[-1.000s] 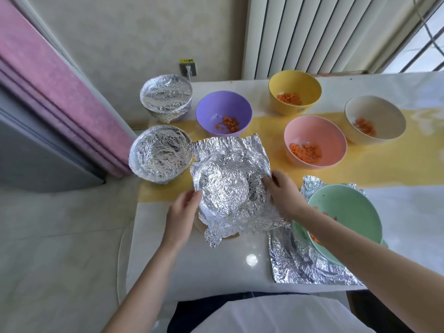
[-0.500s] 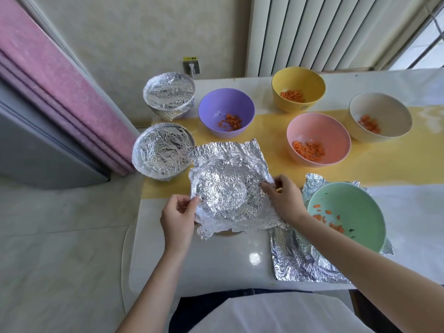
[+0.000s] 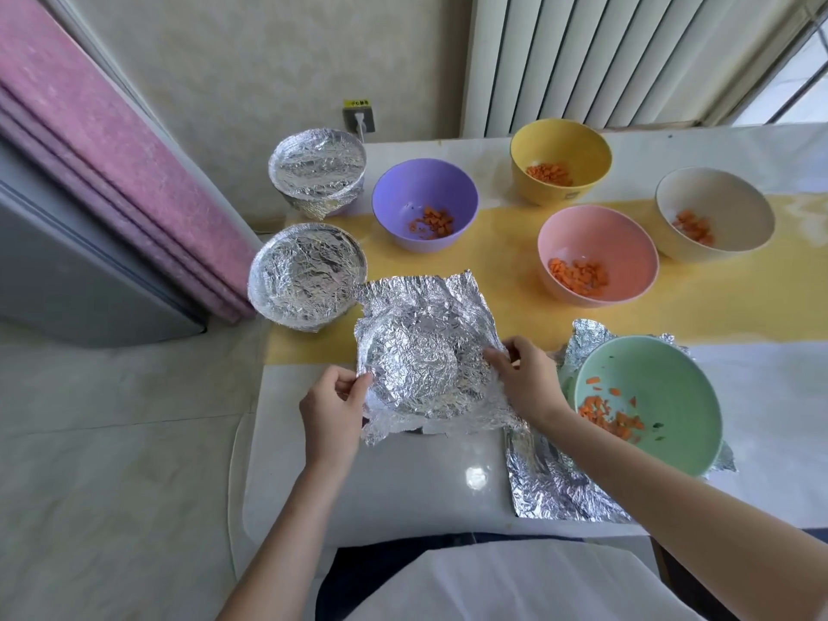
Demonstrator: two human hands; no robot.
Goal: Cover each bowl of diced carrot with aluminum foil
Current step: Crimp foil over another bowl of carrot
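Foil sheet (image 3: 425,347) draped over bowl, near-centre worktop (image 3: 403,486). Left hand (image 3: 334,407) pinches its left edge, right hand (image 3: 526,380) pinches right edge; bowl sits between them, loose foil corners far side.

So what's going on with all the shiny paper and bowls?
A person is covering bowls of chopped carrot with foil. The left hand and right hand pinch opposite edges of a foil sheet draped over one bowl, not yet tucked down. Two wrapped bowls stand at the left. The purple bowl, yellow bowl, pink bowl, cream bowl and green bowl are uncovered, and the green bowl sits on a spare foil sheet.
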